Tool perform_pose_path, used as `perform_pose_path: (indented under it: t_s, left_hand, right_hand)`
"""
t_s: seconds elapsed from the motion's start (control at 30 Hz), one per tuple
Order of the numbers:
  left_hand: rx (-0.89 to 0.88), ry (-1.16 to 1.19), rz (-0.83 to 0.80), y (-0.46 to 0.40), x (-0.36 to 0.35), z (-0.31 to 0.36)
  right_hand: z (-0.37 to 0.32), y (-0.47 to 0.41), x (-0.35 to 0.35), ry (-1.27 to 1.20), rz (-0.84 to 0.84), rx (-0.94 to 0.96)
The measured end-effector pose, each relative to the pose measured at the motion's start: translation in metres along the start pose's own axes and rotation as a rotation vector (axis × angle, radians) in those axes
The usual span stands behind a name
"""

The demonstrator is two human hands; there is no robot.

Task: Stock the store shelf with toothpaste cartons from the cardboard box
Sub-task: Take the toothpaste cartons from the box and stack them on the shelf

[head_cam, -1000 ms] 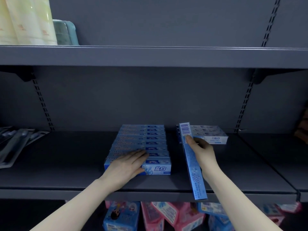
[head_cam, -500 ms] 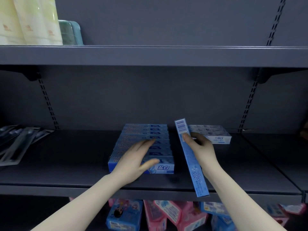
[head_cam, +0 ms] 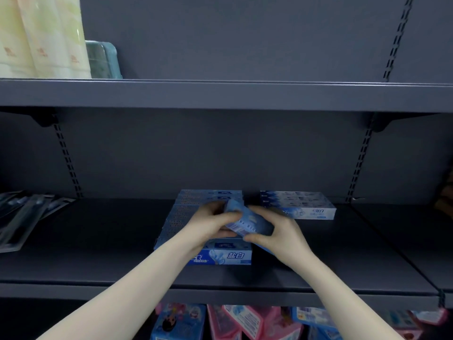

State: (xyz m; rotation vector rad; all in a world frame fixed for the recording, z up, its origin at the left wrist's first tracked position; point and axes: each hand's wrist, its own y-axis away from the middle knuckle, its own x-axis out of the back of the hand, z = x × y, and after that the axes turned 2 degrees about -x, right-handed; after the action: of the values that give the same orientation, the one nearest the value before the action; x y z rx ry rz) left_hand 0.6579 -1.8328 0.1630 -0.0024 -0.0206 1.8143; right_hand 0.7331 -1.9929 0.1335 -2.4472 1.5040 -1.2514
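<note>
Two hands gripping one blurred blue toothpaste carton point(head_cam: 250, 223), left hand point(head_cam: 210, 223) and right hand point(head_cam: 277, 231) curled round its ends, above the blue carton stack point(head_cam: 220, 256) on the dark grey shelf point(head_cam: 98, 241)

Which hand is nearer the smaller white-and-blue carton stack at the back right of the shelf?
Right. The right hand grips the held carton just in front of the white-and-blue stack; the left hand is farther left, over the blue stack.

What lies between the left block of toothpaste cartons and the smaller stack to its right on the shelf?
In the head view, the hands, left and right, grip one blue carton over that gap; behind it, bare shelf.
</note>
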Motion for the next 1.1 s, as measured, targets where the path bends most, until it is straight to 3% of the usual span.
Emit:
perform_pose_path:
  t_s: [0.17,0.27,0.47,0.57,0.67,0.77,0.93,1.1]
  left_hand:
    - [0.040,0.143,0.048,0.003,0.012,-0.010]
    - [0.044,0.274,0.069,0.005,0.025,-0.011]
    - [0.009,0.454,0.099,0.008,0.047,-0.014]
    - [-0.049,0.357,0.066,0.011,0.057,-0.019]
    - [-0.122,0.033,0.039,0.014,0.070,-0.023]
    - [-0.150,-0.234,0.113,0.016,0.081,-0.026]
    - [-0.165,-0.255,0.205,0.019,0.089,-0.030]
    - [-0.155,-0.173,0.197,0.017,0.090,-0.033]
  right_hand:
    - [0.019,0.004,0.012,0.212,-0.059,-0.013]
    - [0.035,0.007,0.026,0.268,-0.055,-0.113]
    - [0.039,0.004,0.042,-0.218,-0.113,-0.285]
    - [0.034,0.001,0.037,-0.320,-0.086,-0.290]
    - [0.030,-0.001,0.031,-0.365,-0.030,-0.297]
    - [0.029,-0.004,0.024,-0.421,0.000,-0.286]
    - [0.027,-0.010,0.014,-0.460,0.008,-0.232]
    - [0.026,-0.013,0.005,-0.591,0.043,-0.267]
